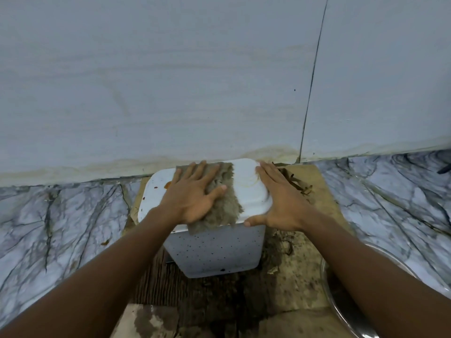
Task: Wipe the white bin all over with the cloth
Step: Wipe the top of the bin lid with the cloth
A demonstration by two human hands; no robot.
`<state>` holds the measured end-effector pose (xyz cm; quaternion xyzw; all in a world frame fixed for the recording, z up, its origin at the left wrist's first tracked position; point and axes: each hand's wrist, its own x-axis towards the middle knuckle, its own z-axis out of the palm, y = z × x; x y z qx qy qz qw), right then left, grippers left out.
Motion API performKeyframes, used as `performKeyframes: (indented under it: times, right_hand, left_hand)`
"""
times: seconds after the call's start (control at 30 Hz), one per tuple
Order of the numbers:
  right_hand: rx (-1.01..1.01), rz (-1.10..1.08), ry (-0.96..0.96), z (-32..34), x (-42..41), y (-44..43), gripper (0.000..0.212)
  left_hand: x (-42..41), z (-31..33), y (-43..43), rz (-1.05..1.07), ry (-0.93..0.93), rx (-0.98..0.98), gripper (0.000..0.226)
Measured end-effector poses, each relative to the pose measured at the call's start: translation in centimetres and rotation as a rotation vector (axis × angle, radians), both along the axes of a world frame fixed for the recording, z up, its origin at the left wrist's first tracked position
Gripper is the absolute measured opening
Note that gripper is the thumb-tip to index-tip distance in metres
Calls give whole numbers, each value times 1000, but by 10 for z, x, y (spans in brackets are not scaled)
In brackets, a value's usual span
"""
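Both forearms reach in from the bottom corners of my feed toward the white bin (214, 250), which stands upright on a stained brown board (324, 198) laid on the marble floor (61, 215), its back edge close against the pale wall (170, 81).

My left hand (192, 196) lies flat on the cloth (224, 206), fingers (192, 172) straight and spread, pressing it onto the lid (246, 189) rather than gripping it. The cloth is grey-brown and frayed. It covers the middle strip of the lid from back to front, and its near end hangs just over the front rim.

My right hand (280, 203) rests on the lid's right edge. Its fingers (268, 172) are stretched straight along that side and the thumb is spread along the front corner, so the hand touches the lid without closing round it.

An orange smear (168, 184) shows on the lid left of my left hand. Dark specks dot the front wall of the bin. Dry brown debris (295, 181) lies on the board just right of the bin, and a clear curved rim (341, 301) sits by my right forearm.
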<state>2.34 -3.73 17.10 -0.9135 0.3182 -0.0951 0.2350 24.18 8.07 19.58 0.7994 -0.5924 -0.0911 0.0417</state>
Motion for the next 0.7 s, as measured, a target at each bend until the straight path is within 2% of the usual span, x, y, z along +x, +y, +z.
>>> performKeyframes:
  times: [0.13,0.23,0.33,0.47,0.57,0.7]
  right_hand:
    - [14,-5,-8,0,-1,-2,144]
    - [22,-9,-30,0,-2,-2,147]
    - [29,10,-44,-1,-2,-2,147]
    - [-1,30,-49,-6,-2,-6,133]
    - [21,-2,-31,-4,-1,-3,141]
    - [70,-23,-107,3,0,0,149]
  left_hand:
    - [-10,5,-44,92,-23,50,71]
    - [-42,5,-67,14,-14,36,70]
    - [-59,1,-57,-90,17,10,68]
    - [-41,-4,-17,-149,6,-34,67]
    - [-15,-3,0,-91,-2,-26,66]
    - [-12,4,-29,44,-2,34,69]
